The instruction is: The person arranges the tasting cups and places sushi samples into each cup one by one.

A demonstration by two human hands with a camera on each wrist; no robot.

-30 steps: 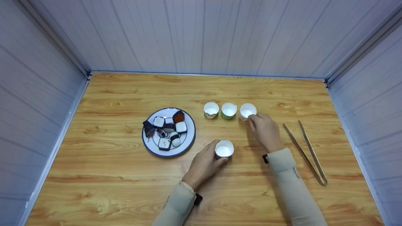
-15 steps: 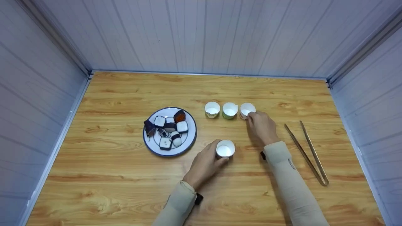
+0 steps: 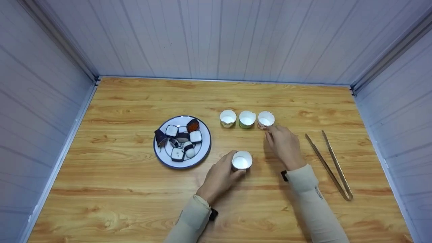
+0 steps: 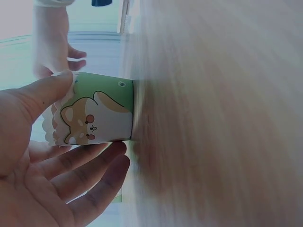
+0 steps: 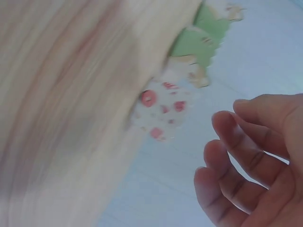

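My left hand (image 3: 219,175) grips a green paper baking cup (image 4: 102,109) with a cartoon dog on it, thumb at the scalloped rim and fingers along the other side. Its base is right at the tabletop, and its white inside shows in the head view. My right hand (image 3: 285,145) is just in front of the rightmost baking cup (image 3: 266,118), white with red flowers. In the right wrist view a gap shows between that flowered cup (image 5: 163,111) and the loosely bent fingers (image 5: 227,161). Two more cups, a left one (image 3: 228,118) and a green middle one (image 3: 247,119), complete a row.
Left of the hands sits a blue-rimmed white plate (image 3: 202,153) bearing several sushi-like pieces. Metal tongs (image 3: 332,168) lie spread beyond the right forearm. Pale panel walls (image 3: 216,40) close off the wooden table (image 3: 111,189) at the back and both sides.
My right hand has let go of the flowered cup and drawn back slightly toward me. The cup stays at the row's right end. My left hand keeps its hold on the dog cup.
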